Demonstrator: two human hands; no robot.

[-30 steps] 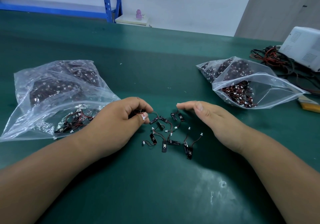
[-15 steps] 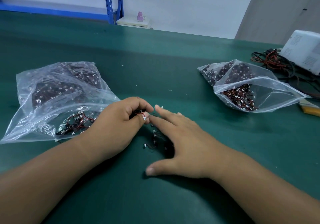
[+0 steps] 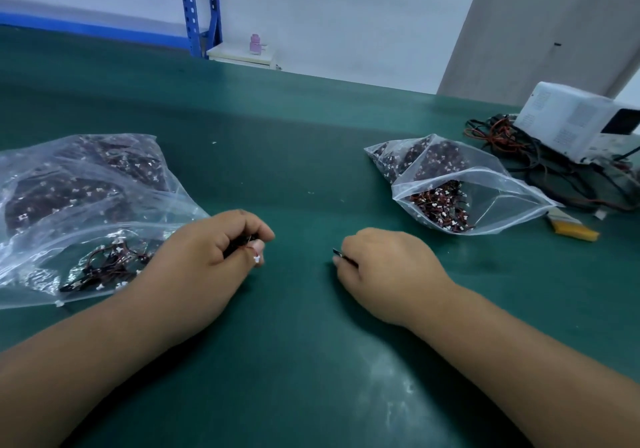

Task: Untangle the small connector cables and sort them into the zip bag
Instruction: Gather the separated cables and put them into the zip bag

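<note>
Two bare forearms reach in from the near edge over the green table (image 3: pixel 311 371), the left from the near left and the right from the near right, both slanting toward the middle. The left hand (image 3: pixel 207 257) rests knuckles-up, its fingers curled into a fist round a small bunch of connector cables (image 3: pixel 239 241). Its thumb presses against the forefinger, and a red wire with a white plug pokes out just beside the thumb tip. Well apart to the right, the right hand (image 3: pixel 384 267) also lies knuckles-up with the fingers tucked under, pinching a black cable end (image 3: pixel 341 255) that juts from the left side of the fist. What else it holds is hidden. Just left of the left hand lies the left zip bag (image 3: pixel 86 184), with loose red-and-black cables near its mouth and darker packed bundles farther in. Farther off to the right, the right zip bag (image 3: pixel 502 202) gapes open toward the near side, a heap of cables inside. Beside it lies a yellow flat piece (image 3: pixel 575 231), and beyond that a tangle of wires (image 3: pixel 502 136) under a white box (image 3: pixel 568 115). At the far wall stand a blue rack (image 3: pixel 197 8) and a pink bottle (image 3: pixel 255 43).
</note>
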